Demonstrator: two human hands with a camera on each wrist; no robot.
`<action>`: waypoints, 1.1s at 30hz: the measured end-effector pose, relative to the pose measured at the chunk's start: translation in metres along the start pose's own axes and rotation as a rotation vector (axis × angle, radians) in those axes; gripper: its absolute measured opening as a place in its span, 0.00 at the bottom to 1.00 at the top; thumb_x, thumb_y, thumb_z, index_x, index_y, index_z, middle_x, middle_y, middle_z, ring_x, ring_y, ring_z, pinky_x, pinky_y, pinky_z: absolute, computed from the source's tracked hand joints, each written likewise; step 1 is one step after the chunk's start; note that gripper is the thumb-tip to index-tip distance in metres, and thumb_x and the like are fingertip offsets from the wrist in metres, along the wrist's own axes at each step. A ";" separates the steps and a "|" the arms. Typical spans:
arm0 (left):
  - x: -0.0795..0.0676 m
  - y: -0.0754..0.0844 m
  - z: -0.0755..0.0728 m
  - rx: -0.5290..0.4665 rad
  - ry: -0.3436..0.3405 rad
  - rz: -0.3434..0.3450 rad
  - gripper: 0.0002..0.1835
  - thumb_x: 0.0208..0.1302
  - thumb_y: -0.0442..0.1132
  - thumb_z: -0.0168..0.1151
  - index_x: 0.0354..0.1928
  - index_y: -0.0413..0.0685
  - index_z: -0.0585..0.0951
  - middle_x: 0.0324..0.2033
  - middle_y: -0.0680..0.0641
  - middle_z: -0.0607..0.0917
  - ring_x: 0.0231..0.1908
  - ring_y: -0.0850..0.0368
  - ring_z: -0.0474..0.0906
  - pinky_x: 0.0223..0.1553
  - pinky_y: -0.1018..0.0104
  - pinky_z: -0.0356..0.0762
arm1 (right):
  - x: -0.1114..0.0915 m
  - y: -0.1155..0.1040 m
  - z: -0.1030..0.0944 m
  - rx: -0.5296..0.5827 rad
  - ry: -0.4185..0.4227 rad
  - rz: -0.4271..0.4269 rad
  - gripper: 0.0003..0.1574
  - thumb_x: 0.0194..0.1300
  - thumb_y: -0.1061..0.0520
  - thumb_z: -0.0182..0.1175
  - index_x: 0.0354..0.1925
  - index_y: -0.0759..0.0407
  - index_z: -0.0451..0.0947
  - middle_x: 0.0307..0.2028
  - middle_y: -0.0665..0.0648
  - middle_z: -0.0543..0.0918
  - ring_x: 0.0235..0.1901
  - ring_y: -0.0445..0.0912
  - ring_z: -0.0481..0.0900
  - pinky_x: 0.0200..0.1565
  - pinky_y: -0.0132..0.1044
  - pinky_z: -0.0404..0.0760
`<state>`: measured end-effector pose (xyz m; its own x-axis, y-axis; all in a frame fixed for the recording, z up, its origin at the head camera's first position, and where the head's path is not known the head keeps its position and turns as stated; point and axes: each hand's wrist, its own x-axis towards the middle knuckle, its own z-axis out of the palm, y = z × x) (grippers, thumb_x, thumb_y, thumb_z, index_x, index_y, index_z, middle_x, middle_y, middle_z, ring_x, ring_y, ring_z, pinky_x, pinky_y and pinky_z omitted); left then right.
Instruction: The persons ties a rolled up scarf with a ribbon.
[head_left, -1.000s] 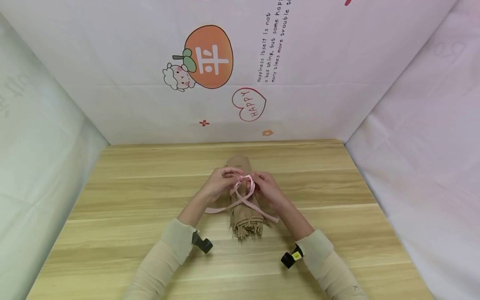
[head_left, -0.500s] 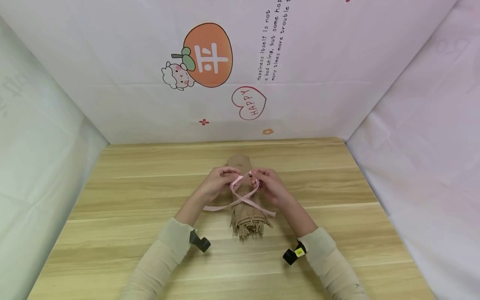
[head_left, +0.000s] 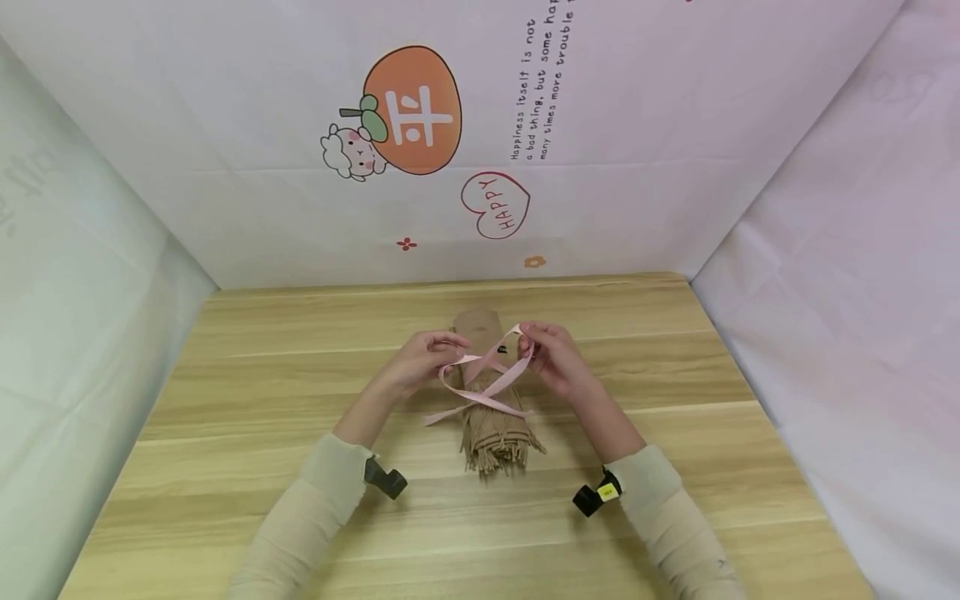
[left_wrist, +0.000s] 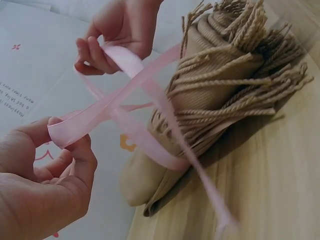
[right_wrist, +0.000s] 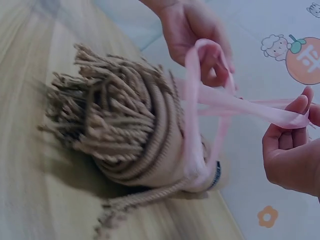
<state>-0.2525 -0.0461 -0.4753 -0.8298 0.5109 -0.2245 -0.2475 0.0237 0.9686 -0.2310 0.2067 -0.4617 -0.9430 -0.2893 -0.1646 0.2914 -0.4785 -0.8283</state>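
A rolled tan scarf with twisted fringe lies lengthwise on the wooden table, its fringed end toward me. Pink ribbon passes round the roll, and its strands cross above it in loops. My left hand pinches one ribbon loop between thumb and fingers, left of the scarf. On the other side, my right hand pinches another loop, slightly raised. Loose ribbon ends hang over the fringe. A small dark label shows on the scarf. The ribbon's underside run is hidden beneath the roll.
The wooden table ends at a white printed cloth backdrop. White cloth walls rise on the left and right. Each wrist wears a small black camera, the left camera and the right camera.
My hands have moved apart, left hand leftward and right hand rightward and farther up, drawing the ribbon loops wider. The loose ends have pulled inward. The scarf stays in place.
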 end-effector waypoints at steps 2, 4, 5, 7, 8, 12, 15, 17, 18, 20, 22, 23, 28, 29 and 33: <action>-0.002 0.003 -0.005 0.020 -0.009 -0.004 0.21 0.70 0.28 0.55 0.62 0.24 0.69 0.28 0.53 0.81 0.23 0.67 0.71 0.25 0.78 0.70 | -0.001 -0.005 -0.003 -0.025 0.006 -0.002 0.18 0.77 0.65 0.45 0.32 0.60 0.79 0.19 0.49 0.80 0.21 0.39 0.76 0.28 0.27 0.77; -0.004 0.006 -0.009 0.047 -0.010 -0.009 0.21 0.70 0.28 0.54 0.62 0.24 0.69 0.27 0.55 0.81 0.23 0.67 0.71 0.25 0.78 0.71 | -0.003 -0.010 -0.006 -0.078 0.015 -0.004 0.18 0.77 0.64 0.45 0.33 0.58 0.80 0.20 0.49 0.80 0.22 0.39 0.76 0.30 0.28 0.77; -0.005 0.007 -0.012 0.059 -0.011 -0.010 0.21 0.70 0.28 0.54 0.62 0.23 0.69 0.27 0.55 0.81 0.23 0.67 0.71 0.26 0.78 0.71 | -0.004 -0.013 -0.007 -0.114 0.025 -0.005 0.18 0.77 0.64 0.46 0.33 0.58 0.80 0.20 0.49 0.80 0.22 0.39 0.76 0.30 0.28 0.76; -0.007 0.009 -0.017 0.086 -0.011 -0.008 0.21 0.70 0.28 0.54 0.61 0.23 0.69 0.26 0.56 0.81 0.23 0.67 0.70 0.26 0.78 0.70 | -0.005 -0.018 -0.010 -0.187 0.041 -0.007 0.17 0.77 0.63 0.47 0.34 0.58 0.80 0.20 0.49 0.80 0.22 0.39 0.76 0.30 0.28 0.76; -0.008 0.009 -0.020 0.101 -0.009 -0.006 0.20 0.70 0.28 0.54 0.61 0.23 0.70 0.26 0.57 0.80 0.23 0.67 0.70 0.26 0.77 0.70 | -0.006 -0.021 -0.012 -0.230 0.042 -0.010 0.16 0.77 0.62 0.48 0.35 0.57 0.80 0.20 0.48 0.80 0.22 0.39 0.76 0.30 0.27 0.75; -0.013 0.010 -0.032 0.162 0.005 -0.013 0.19 0.69 0.28 0.56 0.58 0.25 0.72 0.22 0.56 0.77 0.23 0.66 0.68 0.26 0.76 0.68 | -0.006 -0.035 -0.020 -0.409 0.056 -0.030 0.14 0.77 0.60 0.50 0.35 0.56 0.81 0.17 0.47 0.77 0.20 0.37 0.74 0.27 0.26 0.73; -0.016 0.010 -0.041 0.200 0.012 -0.020 0.18 0.68 0.29 0.57 0.57 0.27 0.73 0.22 0.56 0.76 0.23 0.65 0.67 0.27 0.75 0.67 | -0.005 -0.047 -0.028 -0.569 0.059 -0.042 0.15 0.76 0.57 0.52 0.32 0.55 0.80 0.15 0.46 0.74 0.19 0.38 0.70 0.29 0.28 0.73; -0.019 0.011 -0.046 0.219 0.016 -0.015 0.17 0.69 0.30 0.57 0.56 0.28 0.74 0.23 0.56 0.75 0.22 0.65 0.66 0.27 0.74 0.66 | -0.005 -0.056 -0.034 -0.680 0.045 -0.038 0.14 0.76 0.55 0.54 0.31 0.57 0.78 0.15 0.46 0.71 0.20 0.39 0.68 0.34 0.30 0.73; -0.021 0.011 -0.048 0.226 0.016 -0.011 0.16 0.69 0.30 0.58 0.55 0.28 0.74 0.23 0.56 0.74 0.22 0.65 0.65 0.27 0.74 0.65 | -0.005 -0.060 -0.037 -0.730 0.040 -0.031 0.15 0.75 0.54 0.55 0.31 0.59 0.77 0.16 0.46 0.70 0.21 0.39 0.67 0.36 0.32 0.73; -0.024 0.012 -0.053 0.238 0.018 -0.004 0.16 0.68 0.31 0.58 0.55 0.28 0.74 0.22 0.57 0.74 0.22 0.65 0.64 0.27 0.74 0.64 | -0.006 -0.068 -0.042 -0.816 0.031 -0.013 0.15 0.74 0.53 0.57 0.33 0.62 0.77 0.17 0.47 0.69 0.23 0.41 0.65 0.39 0.35 0.72; -0.026 0.013 -0.056 0.249 0.020 0.002 0.17 0.68 0.31 0.58 0.55 0.27 0.74 0.20 0.58 0.73 0.21 0.66 0.63 0.27 0.74 0.64 | -0.009 -0.075 -0.046 -0.911 0.009 -0.001 0.16 0.74 0.52 0.57 0.36 0.64 0.76 0.18 0.48 0.67 0.24 0.42 0.64 0.39 0.36 0.70; -0.028 0.013 -0.057 0.256 0.025 -0.001 0.17 0.68 0.31 0.59 0.55 0.27 0.74 0.19 0.58 0.73 0.21 0.66 0.63 0.26 0.74 0.64 | -0.010 -0.078 -0.048 -0.963 -0.003 -0.001 0.17 0.74 0.51 0.57 0.36 0.65 0.76 0.18 0.49 0.67 0.23 0.44 0.63 0.38 0.37 0.69; -0.032 0.008 -0.064 0.313 0.049 -0.015 0.16 0.68 0.33 0.60 0.53 0.30 0.76 0.20 0.57 0.74 0.21 0.65 0.64 0.27 0.73 0.66 | -0.015 -0.088 -0.059 -1.197 -0.071 -0.049 0.24 0.75 0.49 0.55 0.25 0.63 0.72 0.18 0.53 0.71 0.20 0.46 0.62 0.36 0.38 0.70; -0.032 0.007 -0.065 0.316 0.053 -0.022 0.16 0.68 0.33 0.61 0.53 0.30 0.76 0.22 0.56 0.75 0.22 0.64 0.64 0.28 0.72 0.67 | -0.016 -0.090 -0.062 -1.235 -0.077 -0.063 0.25 0.75 0.48 0.55 0.23 0.62 0.71 0.18 0.54 0.72 0.19 0.45 0.62 0.34 0.39 0.70; -0.033 0.000 -0.067 0.325 0.054 -0.040 0.18 0.68 0.33 0.61 0.55 0.29 0.75 0.28 0.54 0.77 0.24 0.64 0.65 0.31 0.71 0.69 | -0.019 -0.096 -0.070 -1.362 -0.088 -0.082 0.26 0.75 0.49 0.55 0.21 0.60 0.71 0.17 0.53 0.72 0.16 0.39 0.56 0.27 0.36 0.66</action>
<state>-0.2585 -0.1208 -0.4754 -0.8504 0.4576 -0.2596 -0.1151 0.3197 0.9405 -0.2527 0.3159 -0.4165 -0.9214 -0.3760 -0.0980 -0.2006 0.6763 -0.7088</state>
